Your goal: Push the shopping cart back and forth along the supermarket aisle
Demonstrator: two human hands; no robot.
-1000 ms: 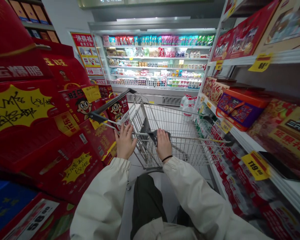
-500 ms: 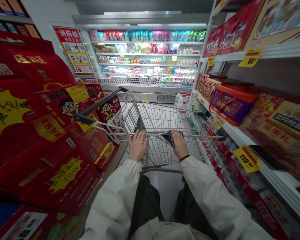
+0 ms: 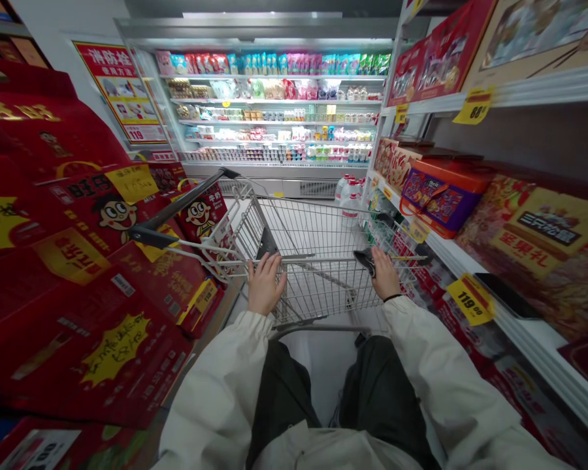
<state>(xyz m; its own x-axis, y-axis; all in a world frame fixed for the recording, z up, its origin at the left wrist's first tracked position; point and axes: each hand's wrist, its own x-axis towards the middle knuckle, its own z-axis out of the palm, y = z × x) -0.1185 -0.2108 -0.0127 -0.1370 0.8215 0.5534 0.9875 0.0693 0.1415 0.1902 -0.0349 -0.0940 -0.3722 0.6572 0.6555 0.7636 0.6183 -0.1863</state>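
The left hand [image 3: 266, 284] is clenched around the top rail [image 3: 323, 258] of a wire shopping cart [image 3: 318, 287], its fingers curled over the bar. The right hand [image 3: 385, 274] also closes on that rail, further along. A dark cloth [image 3: 366, 261] lies against its fingers, bunched at the rail; whether those fingers pinch it or it just hangs there, I cannot tell.

The rail runs across the view in front of the person, and the cart's long axis lies the same way. Its black handle [image 3: 176, 207] is off to the left, so the left hand is nearer to it, while the cart's far end points right. The basket looks empty through the wire.

Cream sleeves [image 3: 215, 385] reach down to both wrists, and a thin black band [image 3: 392, 297] circles the right one. Red gift boxes [image 3: 78, 326] with yellow price stickers stack close on the left. Shelves of boxed goods [image 3: 529, 241] line the right, with a yellow 119 tag [image 3: 471, 299]. A lit chilled case [image 3: 269, 111] stands ahead, with bottled water [image 3: 350, 205] just before it.
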